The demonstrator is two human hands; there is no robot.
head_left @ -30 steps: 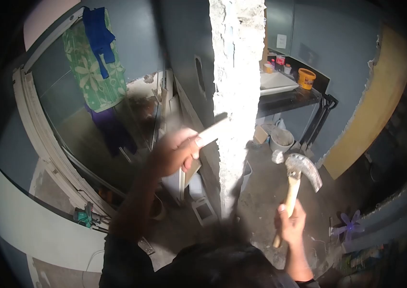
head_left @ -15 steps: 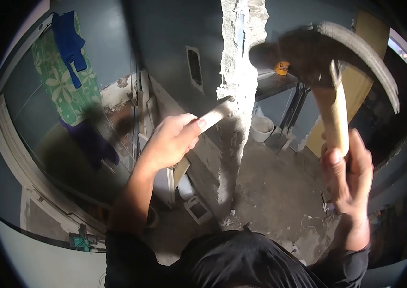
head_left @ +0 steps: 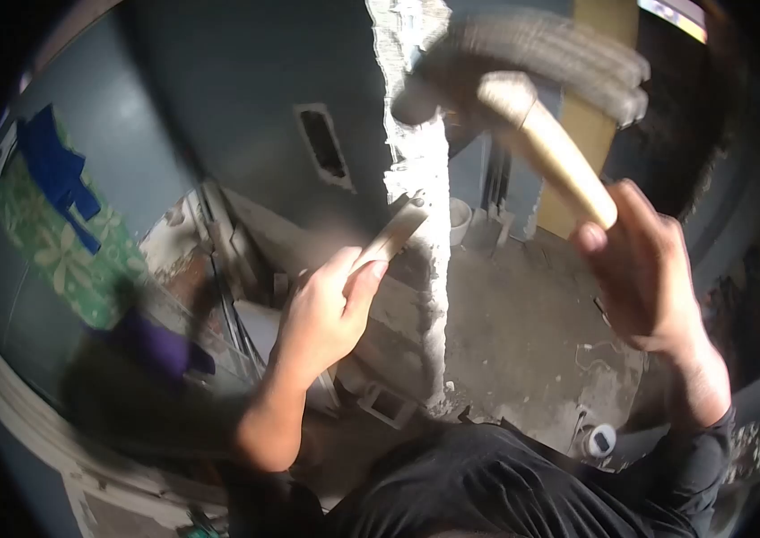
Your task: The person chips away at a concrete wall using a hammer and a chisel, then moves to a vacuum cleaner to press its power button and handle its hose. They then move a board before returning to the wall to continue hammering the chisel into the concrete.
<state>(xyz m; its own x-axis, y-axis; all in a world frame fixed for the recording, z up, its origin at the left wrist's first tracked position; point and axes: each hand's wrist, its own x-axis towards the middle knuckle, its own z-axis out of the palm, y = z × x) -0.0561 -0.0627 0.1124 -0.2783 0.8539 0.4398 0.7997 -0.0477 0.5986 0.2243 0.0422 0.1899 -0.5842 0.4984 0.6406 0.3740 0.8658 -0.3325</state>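
Observation:
My left hand [head_left: 321,314] is closed round a pale, narrow chisel [head_left: 389,238], its far end slanting up toward the wall edge. That wall edge [head_left: 418,166] is a rough, broken strip of bright masonry standing upright in front of me. In my right hand [head_left: 653,269] is the wooden handle of a claw hammer [head_left: 559,161], gripped near its end. Smeared by motion, the hammer's dark head is raised above and right of the chisel, overlapping the masonry in this view. The tip of the chisel is hard to make out against the wall.
A rectangular hole [head_left: 324,148] is cut in the grey wall. Green floral cloth [head_left: 61,251] and blue cloth [head_left: 55,170] hang at left. A white bucket [head_left: 459,220] stands beyond the wall edge. A white round container [head_left: 599,440] sits on the floor at lower right.
The hammer has swung left and tilted toward the masonry, my right hand still on its handle. My left hand keeps the chisel near the wall edge. The view has shifted.

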